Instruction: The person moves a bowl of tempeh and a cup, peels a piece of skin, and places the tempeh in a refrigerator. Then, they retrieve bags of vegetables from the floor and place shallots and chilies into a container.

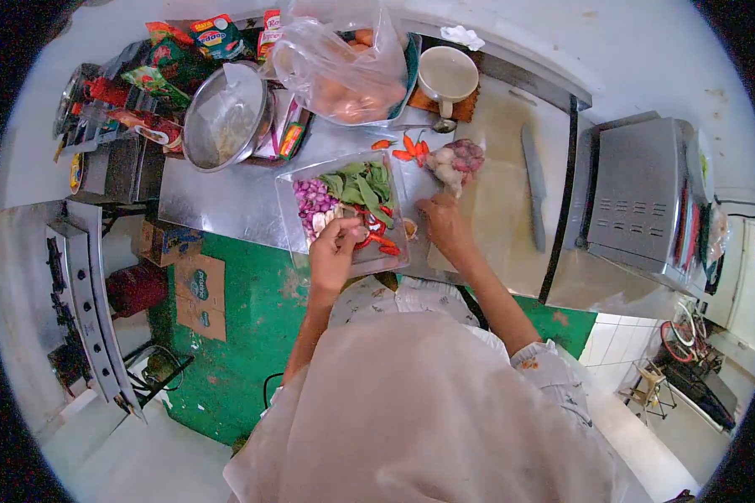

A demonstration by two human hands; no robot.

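Observation:
My left hand (332, 254) is over the front of a clear plastic tray (283, 189), thumb and fingers pinched at a small pale piece I cannot identify. Inside the tray lie peeled shallots (314, 198), garlic cloves (322, 220), green leaves (366, 186) and red chilies (383, 243). To the tray's right, my right hand (446, 225) has its fingers curled on the table, just below a bundle of garlic (448, 173) and unpeeled shallots (468, 154). Whatever its fingertips hold, if anything, is hidden. A small brownish piece (409, 228) sits between the tray and that hand.
Behind the tray are a metal bowl (199, 126), a bag of eggs (352, 101), a cup (447, 75) and a spoon (443, 126). Loose chilies (408, 151) lie near the garlic. A knife (534, 189) rests on the cutting board (499, 201); farther right stands a metal appliance (637, 197).

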